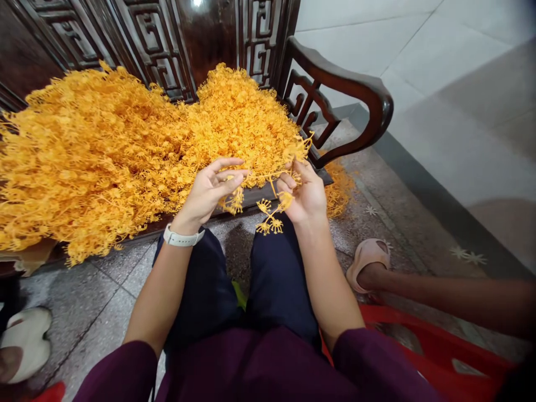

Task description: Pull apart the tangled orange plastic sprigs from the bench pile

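Observation:
Between my two hands is a yellow plastic flower sprig, its thin stems ending in small spiky heads. My right hand is closed on its stems, with the fingers curled and some heads sticking out above and below them. My left hand has its thumb and fingertips lightly closed at the left end of a stem, the index finger stretched out. A yellow cluster hangs below the left fingers; whether it joins the same sprig I cannot tell. A big heap of the same yellow sprigs lies just beyond both hands.
The heap covers a dark carved wooden bench with a curved armrest. More yellow sprigs lie on the floor beside it. Another person's foot in a pink clog is at right, near a red plastic stool. A white shoe is at left.

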Available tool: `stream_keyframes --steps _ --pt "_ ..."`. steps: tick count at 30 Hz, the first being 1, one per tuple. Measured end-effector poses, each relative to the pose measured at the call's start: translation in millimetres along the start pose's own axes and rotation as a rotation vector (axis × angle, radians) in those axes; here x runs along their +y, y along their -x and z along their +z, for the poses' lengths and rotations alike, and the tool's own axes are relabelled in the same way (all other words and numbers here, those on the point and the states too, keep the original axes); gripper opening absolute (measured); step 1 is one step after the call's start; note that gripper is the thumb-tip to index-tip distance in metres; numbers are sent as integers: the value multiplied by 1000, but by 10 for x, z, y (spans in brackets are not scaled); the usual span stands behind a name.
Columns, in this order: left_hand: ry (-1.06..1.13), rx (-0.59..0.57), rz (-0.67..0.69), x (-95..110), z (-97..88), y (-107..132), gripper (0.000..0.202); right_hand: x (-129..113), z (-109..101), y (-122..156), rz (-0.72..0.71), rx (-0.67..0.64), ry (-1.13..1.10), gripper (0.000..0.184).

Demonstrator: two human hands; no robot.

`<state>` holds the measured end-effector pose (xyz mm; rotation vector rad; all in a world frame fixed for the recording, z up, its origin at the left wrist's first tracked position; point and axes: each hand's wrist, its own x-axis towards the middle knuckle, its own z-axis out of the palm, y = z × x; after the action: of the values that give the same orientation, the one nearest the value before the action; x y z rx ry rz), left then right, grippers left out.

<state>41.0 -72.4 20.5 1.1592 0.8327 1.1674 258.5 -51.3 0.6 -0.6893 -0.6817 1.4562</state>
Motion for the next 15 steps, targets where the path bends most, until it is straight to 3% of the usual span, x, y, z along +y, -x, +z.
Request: stream_keyframes --steps 3,6,11,13,15 --pt "-192 -101 38 18 -1 36 49 -16 -74 -35 -10 3 0 33" --pt "-286 -92 41 -11 -4 36 51 -39 -116 -83 14 41 -64 31" --pt "-131 233 97 -64 -19 -81 42 -98 5 -44 -2 135 -107 33" --pt "-23 387 116 -34 -25 -127 43 -99 100 116 2 139 -130 34" --pt "82 528 132 -16 -87 -166 42 -14 164 353 114 51 -160 37"
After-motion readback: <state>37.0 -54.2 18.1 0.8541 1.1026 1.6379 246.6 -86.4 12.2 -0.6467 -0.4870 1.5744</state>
